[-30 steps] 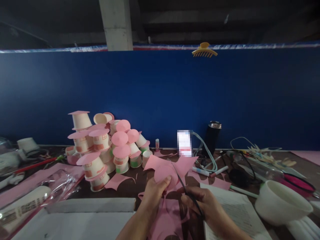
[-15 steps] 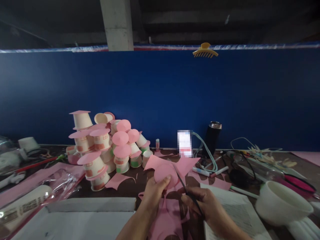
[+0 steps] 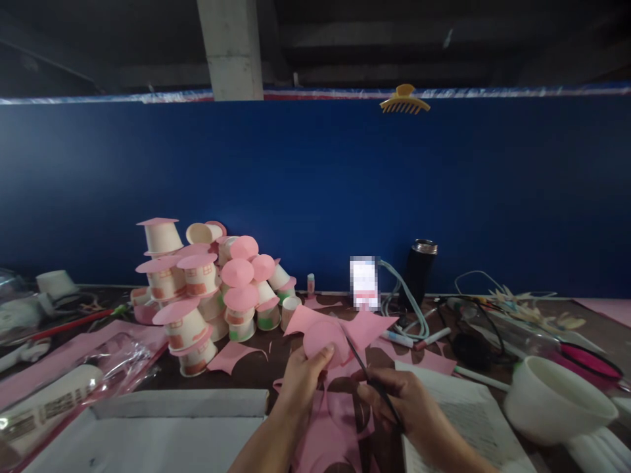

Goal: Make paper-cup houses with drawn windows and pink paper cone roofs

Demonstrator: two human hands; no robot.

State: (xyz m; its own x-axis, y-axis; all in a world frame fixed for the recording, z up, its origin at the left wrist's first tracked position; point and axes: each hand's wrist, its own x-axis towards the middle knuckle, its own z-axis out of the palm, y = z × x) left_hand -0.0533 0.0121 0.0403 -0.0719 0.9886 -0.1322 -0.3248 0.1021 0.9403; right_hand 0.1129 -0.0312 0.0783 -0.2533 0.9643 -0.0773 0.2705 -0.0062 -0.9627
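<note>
A sheet of pink paper (image 3: 320, 338) with a rounded, disc-like part is pinched in my left hand (image 3: 308, 374), thumb on top. My right hand (image 3: 394, 394) is closed around dark scissors (image 3: 362, 364). Their blades point up and left and lie along the edge of the round part. To the right of the blades, a pointed flap of the paper spreads outward. Below my hands, pink paper scraps (image 3: 328, 433) with round cut-outs lie on the dark table.
Stacked paper cups (image 3: 192, 328) with pink paper tops stand left of centre. A white box (image 3: 162, 440) lies front left. On the right are a paper sheet (image 3: 458, 414) and a white bowl (image 3: 557, 401). Behind stand a lit phone (image 3: 365, 282) and a black flask (image 3: 419, 272).
The flap right of the scissors has shifted slightly to the right, away from the round part. Both hands have hardly moved.
</note>
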